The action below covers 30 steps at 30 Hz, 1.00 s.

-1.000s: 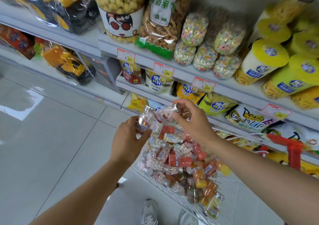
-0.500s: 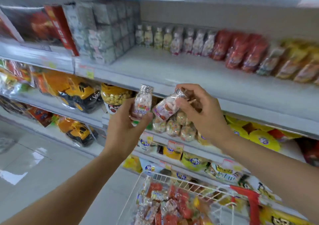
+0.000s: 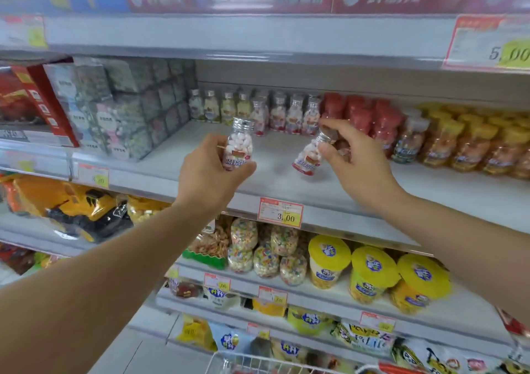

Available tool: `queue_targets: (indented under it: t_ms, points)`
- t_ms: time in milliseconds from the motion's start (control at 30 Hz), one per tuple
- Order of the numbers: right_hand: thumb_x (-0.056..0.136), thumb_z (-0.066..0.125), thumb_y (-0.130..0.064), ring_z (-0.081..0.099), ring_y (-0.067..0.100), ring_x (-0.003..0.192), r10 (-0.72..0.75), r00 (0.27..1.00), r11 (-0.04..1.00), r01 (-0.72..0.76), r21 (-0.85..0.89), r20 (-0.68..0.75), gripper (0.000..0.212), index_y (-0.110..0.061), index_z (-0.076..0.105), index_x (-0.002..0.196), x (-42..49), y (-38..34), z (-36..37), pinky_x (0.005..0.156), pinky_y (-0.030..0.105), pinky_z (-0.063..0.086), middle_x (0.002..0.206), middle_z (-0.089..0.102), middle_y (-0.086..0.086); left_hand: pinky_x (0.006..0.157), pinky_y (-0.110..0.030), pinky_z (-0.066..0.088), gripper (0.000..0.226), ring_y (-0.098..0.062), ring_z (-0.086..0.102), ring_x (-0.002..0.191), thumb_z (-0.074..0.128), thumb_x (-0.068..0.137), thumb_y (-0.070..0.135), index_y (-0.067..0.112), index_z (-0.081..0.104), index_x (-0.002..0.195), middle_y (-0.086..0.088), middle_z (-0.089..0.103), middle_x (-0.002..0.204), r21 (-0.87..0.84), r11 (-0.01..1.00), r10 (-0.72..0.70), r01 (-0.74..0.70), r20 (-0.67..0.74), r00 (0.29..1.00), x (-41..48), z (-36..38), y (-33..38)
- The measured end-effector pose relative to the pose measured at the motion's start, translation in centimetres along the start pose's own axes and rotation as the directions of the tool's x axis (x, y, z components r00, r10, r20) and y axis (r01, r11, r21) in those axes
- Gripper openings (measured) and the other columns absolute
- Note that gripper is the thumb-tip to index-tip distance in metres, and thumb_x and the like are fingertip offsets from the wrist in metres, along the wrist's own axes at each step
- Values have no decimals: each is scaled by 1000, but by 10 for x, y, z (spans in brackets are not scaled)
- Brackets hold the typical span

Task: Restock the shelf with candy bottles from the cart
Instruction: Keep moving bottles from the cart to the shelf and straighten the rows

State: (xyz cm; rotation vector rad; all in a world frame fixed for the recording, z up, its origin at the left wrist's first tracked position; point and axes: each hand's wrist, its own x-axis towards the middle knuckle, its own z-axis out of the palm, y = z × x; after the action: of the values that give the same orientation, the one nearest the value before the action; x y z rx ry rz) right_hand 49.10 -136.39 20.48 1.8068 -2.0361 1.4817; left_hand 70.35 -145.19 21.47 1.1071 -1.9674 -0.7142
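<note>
Above the price tag [image 3: 280, 212], my left hand [image 3: 206, 175] grips an upright bottle [image 3: 239, 147] and my right hand [image 3: 355, 167] pinches a tilted bottle [image 3: 307, 158]. I'm placing; next, stand both on the shelf [image 3: 200, 141] behind that tag.

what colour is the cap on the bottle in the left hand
Silver, shiny metallic cap on the bottle in the left hand; clearest in the head view.

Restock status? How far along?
Done: a row of candy bottles stands at the back of the shelf. In hand: left grip holds the first bottle upright, right grip pinches the second bottle by its cap, tilted, both above the shelf front. Left: place both; the cart barely shows, so remaining stock is unknown.
</note>
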Motion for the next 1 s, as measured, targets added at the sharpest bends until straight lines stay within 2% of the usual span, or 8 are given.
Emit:
queue_targets:
  t_ms: [133, 267, 467, 600, 733, 800, 900, 1000]
  points:
    - [97, 56, -17, 48, -5, 73, 38, 998, 993, -33, -112, 40, 40, -22, 52, 137, 25, 9, 16, 71, 18, 37, 110, 58, -10, 80, -39, 54, 45, -18, 65, 86, 80, 76, 37, 18, 56, 109, 4, 68, 96, 39, 999, -21, 18, 67, 998, 38, 11, -7]
    - [97, 56, -15, 60, 18, 96, 65, 996, 988, -57, -147, 56, 40, -20, 52, 136, 47, 19, 37, 87, 31, 46, 120, 63, 3, 73, -32, 47, 49, -20, 60, 87, 81, 74, 40, 18, 52, 107, 2, 63, 94, 137, 991, -11, -5, 122, 993, 66, 19, -12]
    - [96, 56, -18, 57, 10, 85, 90, 996, 983, -85, -161, 24, 42, -22, 48, 137, 63, 26, 54, 76, 22, 44, 114, 63, 0, 66, -30, 41, 53, -23, 58, 83, 81, 74, 41, 15, 52, 109, -1, 60, 88, 184, 983, -12, -25, 196, 980, 93, 29, -27]
    - [89, 67, -19, 59, 3, 80, 167, 986, 985, -167, -40, -9, 31, -17, 46, 111, 51, 27, 52, 73, 16, 48, 95, 60, -9, 60, -27, 38, 50, -16, 53, 76, 81, 74, 39, 18, 48, 105, 6, 56, 83, 147, 989, -5, -30, 231, 973, 101, 32, -35]
    - [87, 68, -20, 62, 3, 84, 197, 960, 980, -194, -37, 197, 8, -24, 62, 91, 35, 32, 38, 82, 27, 50, 91, 67, -10, 56, -25, 33, 49, -14, 48, 72, 79, 76, 38, 20, 43, 102, 8, 52, 81, 126, 992, -24, -9, 262, 965, 104, 34, -40]
    - [89, 65, -24, 62, -2, 88, 199, 932, 979, -178, -97, 304, 9, -30, 68, 95, 33, 32, 36, 83, 24, 49, 97, 69, -13, 63, -27, 35, 49, -17, 51, 79, 80, 76, 39, 19, 44, 103, 7, 54, 85, 127, 992, -20, -16, 278, 960, 105, 35, -43]
    - [92, 62, -24, 58, -8, 96, 191, 918, 978, -147, -149, 348, 16, -30, 69, 106, 40, 35, 41, 84, 9, 42, 109, 66, -15, 58, -25, 36, 50, -15, 52, 77, 83, 72, 37, 19, 48, 102, 8, 56, 83, 101, 995, -40, 8, 315, 948, 108, 34, -45]
    - [93, 60, -25, 59, 3, 104, 192, 918, 973, -130, -192, 348, 20, -26, 69, 111, 51, 38, 53, 92, 19, 44, 116, 64, -10, 61, -28, 48, 44, -14, 57, 76, 86, 69, 28, 16, 54, 97, 4, 61, 83, 85, 996, -56, 26, 369, 928, 114, 31, -47]
